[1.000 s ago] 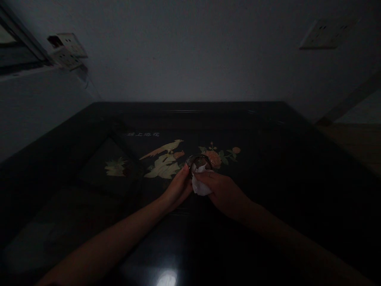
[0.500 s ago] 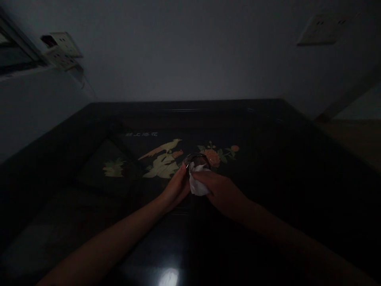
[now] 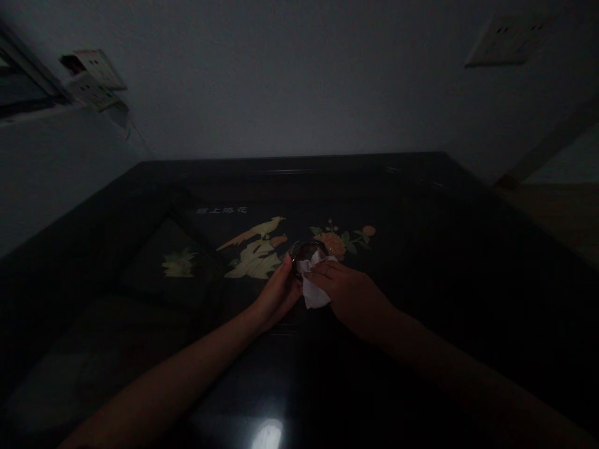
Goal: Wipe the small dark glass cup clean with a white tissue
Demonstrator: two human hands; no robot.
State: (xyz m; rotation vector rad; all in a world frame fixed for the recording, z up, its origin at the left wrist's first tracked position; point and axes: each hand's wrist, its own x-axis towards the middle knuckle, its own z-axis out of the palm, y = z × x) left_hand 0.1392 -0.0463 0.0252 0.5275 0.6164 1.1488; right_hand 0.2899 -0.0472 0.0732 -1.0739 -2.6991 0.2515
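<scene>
A small dark, shiny round vessel with a glossy rim [image 3: 296, 251], like a bowl or ashtray, is held above the dark table [image 3: 374, 349]. My left hand [image 3: 277, 292] grips it from the left, thumb near the rim. In my right hand [image 3: 349, 288] is a crumpled white tissue [image 3: 316, 295], pressed against the inside and near right edge of the vessel. The fingers lie over the tissue and hide part of the vessel. The dim light leaves its exact kind unclear.
Flower and bird pictures [image 3: 255, 259] with white characters decorate the glossy tabletop. A pale wall [image 3: 290, 81] stands behind it. Sockets [image 3: 96, 81] are at the left, and another socket plate [image 3: 508, 40] is at the right. A dark-framed opening [image 3: 23, 81] shows at upper left.
My right hand has shifted slightly right and turned, its fingers now flatter over the tissue. More of the vessel's inside shows. My left hand keeps nearly the same place.
</scene>
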